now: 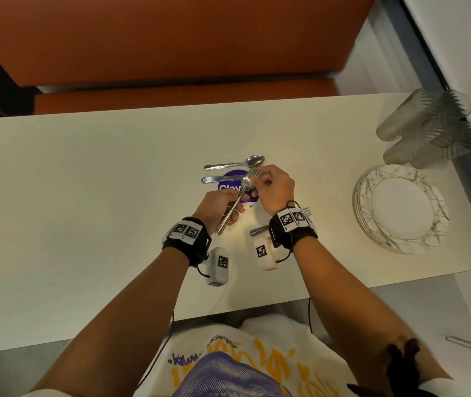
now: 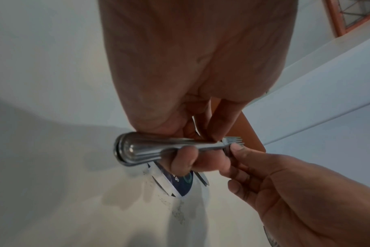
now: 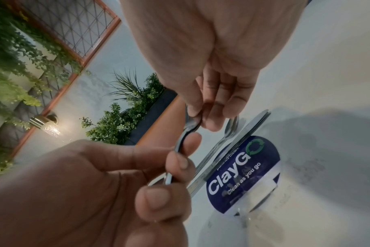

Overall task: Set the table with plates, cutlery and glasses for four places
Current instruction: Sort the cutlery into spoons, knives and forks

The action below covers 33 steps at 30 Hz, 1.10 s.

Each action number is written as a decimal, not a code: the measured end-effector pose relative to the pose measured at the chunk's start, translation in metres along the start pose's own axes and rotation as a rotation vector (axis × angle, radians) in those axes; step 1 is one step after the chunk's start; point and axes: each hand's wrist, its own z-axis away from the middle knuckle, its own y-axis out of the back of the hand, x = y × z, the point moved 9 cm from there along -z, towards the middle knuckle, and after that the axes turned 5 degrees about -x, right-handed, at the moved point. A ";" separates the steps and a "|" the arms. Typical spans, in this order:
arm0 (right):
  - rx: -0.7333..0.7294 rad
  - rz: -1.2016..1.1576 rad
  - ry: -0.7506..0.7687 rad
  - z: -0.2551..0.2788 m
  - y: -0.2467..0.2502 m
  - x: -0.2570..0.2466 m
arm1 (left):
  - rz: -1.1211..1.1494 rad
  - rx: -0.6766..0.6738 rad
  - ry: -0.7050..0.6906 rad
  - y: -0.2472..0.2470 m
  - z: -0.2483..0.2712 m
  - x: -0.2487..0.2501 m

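Left hand point(image 1: 219, 205) grips a bunch of cutlery handles point(image 2: 150, 147); right hand point(image 1: 275, 187) pinches the fork head point(image 1: 254, 172) to pull one piece free, so sorting cutlery, nothing laid out yet. Next, likely: draw the fork out without dragging its neighbours. Spoon point(image 1: 235, 163) and knife point(image 1: 214, 179) lie just beyond, stacked plates point(image 1: 367, 207) and glasses point(image 1: 426, 130) crowd the right edge; table point(image 1: 85, 196) has free room to the left.

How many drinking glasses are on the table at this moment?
4 ribbed glasses, clustered two by two at the table's far right corner, beyond the plate stack; they overlap, so another may be hidden.
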 end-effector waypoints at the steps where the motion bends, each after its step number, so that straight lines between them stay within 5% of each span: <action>1: 0.000 -0.013 -0.003 0.000 0.001 0.001 | -0.012 -0.002 0.000 0.000 0.000 0.000; 8: -0.017 -0.021 -0.017 -0.001 0.003 0.004 | -0.217 0.003 -0.036 -0.002 -0.004 0.003; 20: -0.028 -0.032 0.118 0.003 0.013 -0.007 | -0.011 0.015 0.061 -0.004 -0.009 -0.007; 33: 0.001 -0.124 0.025 0.005 0.021 -0.001 | 0.143 -0.085 0.159 -0.009 -0.004 -0.018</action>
